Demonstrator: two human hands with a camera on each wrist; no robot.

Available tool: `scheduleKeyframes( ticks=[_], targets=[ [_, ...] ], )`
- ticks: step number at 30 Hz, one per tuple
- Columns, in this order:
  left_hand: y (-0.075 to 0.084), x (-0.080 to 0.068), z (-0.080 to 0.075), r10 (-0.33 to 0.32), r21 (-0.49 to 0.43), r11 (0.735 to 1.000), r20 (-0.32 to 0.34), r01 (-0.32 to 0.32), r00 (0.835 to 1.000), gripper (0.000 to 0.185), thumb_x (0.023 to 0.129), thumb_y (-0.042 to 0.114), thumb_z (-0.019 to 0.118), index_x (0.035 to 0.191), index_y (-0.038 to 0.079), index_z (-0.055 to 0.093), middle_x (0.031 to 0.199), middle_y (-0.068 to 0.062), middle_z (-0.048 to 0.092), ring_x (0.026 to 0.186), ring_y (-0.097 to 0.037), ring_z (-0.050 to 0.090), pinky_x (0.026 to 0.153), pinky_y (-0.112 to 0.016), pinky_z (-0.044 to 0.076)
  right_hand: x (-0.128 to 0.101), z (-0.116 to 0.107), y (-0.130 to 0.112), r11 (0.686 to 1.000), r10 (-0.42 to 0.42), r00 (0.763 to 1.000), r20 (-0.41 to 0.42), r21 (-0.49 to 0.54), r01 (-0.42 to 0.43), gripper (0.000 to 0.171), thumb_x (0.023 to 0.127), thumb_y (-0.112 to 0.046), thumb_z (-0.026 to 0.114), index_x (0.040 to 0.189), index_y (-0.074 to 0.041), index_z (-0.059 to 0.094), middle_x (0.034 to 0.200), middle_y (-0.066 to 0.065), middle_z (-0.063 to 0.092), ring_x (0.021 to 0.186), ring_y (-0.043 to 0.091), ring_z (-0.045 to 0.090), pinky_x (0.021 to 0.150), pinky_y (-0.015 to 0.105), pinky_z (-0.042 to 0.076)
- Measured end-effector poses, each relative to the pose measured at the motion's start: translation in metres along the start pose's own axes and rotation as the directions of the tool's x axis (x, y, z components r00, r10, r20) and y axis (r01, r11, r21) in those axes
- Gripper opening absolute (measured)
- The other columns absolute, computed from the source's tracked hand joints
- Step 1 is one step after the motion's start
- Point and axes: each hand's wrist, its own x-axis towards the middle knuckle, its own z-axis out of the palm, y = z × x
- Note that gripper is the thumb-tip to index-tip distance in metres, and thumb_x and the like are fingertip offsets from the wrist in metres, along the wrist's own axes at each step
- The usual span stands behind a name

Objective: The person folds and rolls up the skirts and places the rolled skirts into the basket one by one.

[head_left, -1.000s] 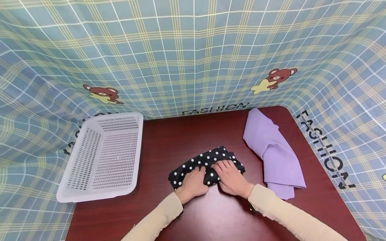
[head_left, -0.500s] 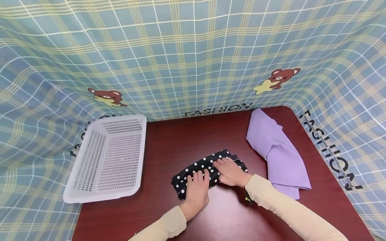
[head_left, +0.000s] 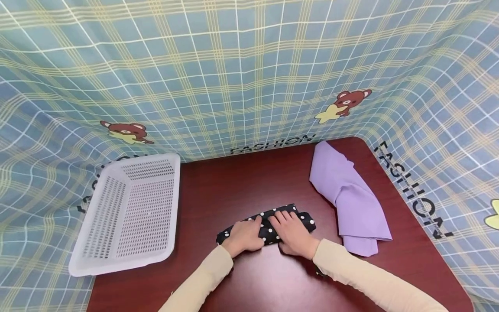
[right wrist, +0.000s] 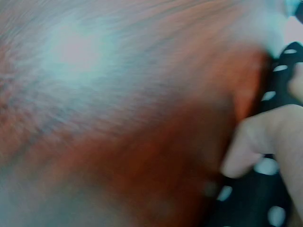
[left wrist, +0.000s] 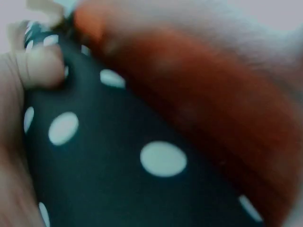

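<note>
Both hands lie side by side on the black white-dotted cloth roll (head_left: 266,224), near the front middle of the dark red wooden surface (head_left: 249,182). The left hand (head_left: 243,236) curls its fingers over the roll's left half; the right hand (head_left: 290,232) curls over the right half, thumb (right wrist: 251,142) pressing the fabric. Right of the hands lies a folded lilac cloth (head_left: 351,199). Left of them sits a white perforated plastic basket (head_left: 128,214). Beyond hangs a blue checked curtain (head_left: 249,73).

Close up and blurred, the black cloth with white dots (left wrist: 142,179) fills the lower frame, the left hand's fingers (left wrist: 40,64) pressing its upper left edge, the reddish-brown desk (left wrist: 222,109) running beside it.
</note>
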Motion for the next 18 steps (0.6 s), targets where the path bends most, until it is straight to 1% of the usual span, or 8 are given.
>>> scheduleKeyframes(
  ticks=[1,3,6,9,13,15,17,18],
  targets=[
    [0.001,0.000,-0.002,-0.007,-0.005,1.000,0.015,0.007,1.000,0.075,0.069,0.030,0.067,0.139,0.006,0.054,0.114,-0.009,0.075,0.100,-0.025,0.073,0.080,-0.043,0.057,0.001,0.001,0.000,1.000,0.015,1.000,-0.008,-0.002,-0.015,0.074,0.054,-0.033,0.079,0.121,-0.010,0.056,0.111,0.007,0.061,0.100,0.027,0.059,0.081,0.041,0.048],
    [0.004,-0.001,-0.001,-0.020,0.017,1.000,0.001,0.020,1.000,0.073,0.068,0.031,0.068,0.136,0.008,0.054,0.112,-0.008,0.074,0.100,-0.025,0.072,0.080,-0.042,0.056,0.005,0.003,0.002,0.999,0.032,0.999,-0.003,0.011,-0.032,0.067,0.053,-0.030,0.076,0.114,-0.011,0.056,0.106,0.006,0.061,0.096,0.027,0.059,0.078,0.042,0.048],
    [0.010,-0.008,0.007,-0.024,0.119,0.992,-0.102,0.036,0.994,0.071,0.063,0.032,0.071,0.129,0.011,0.055,0.108,-0.008,0.069,0.098,-0.026,0.068,0.080,-0.042,0.055,0.012,0.004,0.007,0.998,0.022,0.999,0.027,0.059,-0.024,0.062,0.052,-0.027,0.071,0.111,-0.010,0.058,0.103,0.007,0.063,0.093,0.029,0.061,0.076,0.044,0.050],
    [0.014,-0.015,0.015,-0.011,0.236,0.970,-0.206,0.060,0.979,0.071,0.063,0.034,0.074,0.127,0.013,0.053,0.106,-0.006,0.063,0.097,-0.025,0.064,0.083,-0.042,0.052,0.020,0.002,0.012,0.992,0.011,0.995,0.096,0.125,-0.023,0.060,0.055,-0.026,0.068,0.112,-0.007,0.061,0.101,0.009,0.066,0.092,0.030,0.063,0.078,0.047,0.052],
    [0.013,-0.015,0.020,-0.007,0.303,0.948,-0.292,0.100,0.956,0.072,0.064,0.039,0.078,0.128,0.015,0.053,0.102,-0.003,0.063,0.092,-0.023,0.063,0.080,-0.039,0.051,0.031,-0.004,0.016,0.968,0.025,0.974,0.224,0.238,-0.080,0.056,0.059,-0.025,0.067,0.112,-0.008,0.063,0.101,0.008,0.068,0.094,0.030,0.067,0.082,0.048,0.055],
    [0.010,-0.013,0.020,-0.008,0.303,0.948,-0.300,0.103,0.954,0.072,0.062,0.040,0.080,0.126,0.016,0.056,0.098,-0.002,0.066,0.088,-0.022,0.065,0.076,-0.037,0.052,0.033,-0.005,0.014,0.959,0.037,0.968,0.250,0.264,-0.105,0.055,0.060,-0.025,0.068,0.112,-0.009,0.063,0.101,0.007,0.068,0.095,0.029,0.068,0.084,0.046,0.055],
    [0.008,-0.009,0.016,0.006,0.289,0.954,-0.278,0.077,0.961,0.067,0.060,0.041,0.080,0.119,0.016,0.058,0.092,-0.001,0.068,0.082,-0.022,0.067,0.068,-0.036,0.053,0.029,-0.005,0.012,0.964,0.048,0.975,0.218,0.245,-0.102,0.059,0.057,-0.023,0.068,0.113,-0.008,0.062,0.103,0.008,0.066,0.097,0.030,0.066,0.086,0.047,0.054],
    [0.007,-0.007,0.014,0.014,0.276,0.959,-0.255,0.059,0.967,0.063,0.059,0.040,0.079,0.115,0.016,0.060,0.088,-0.001,0.069,0.079,-0.022,0.068,0.065,-0.036,0.052,0.025,-0.004,0.010,0.971,0.050,0.982,0.180,0.223,-0.091,0.061,0.055,-0.022,0.068,0.115,-0.009,0.062,0.105,0.008,0.065,0.099,0.029,0.065,0.086,0.047,0.053]
  ],
)
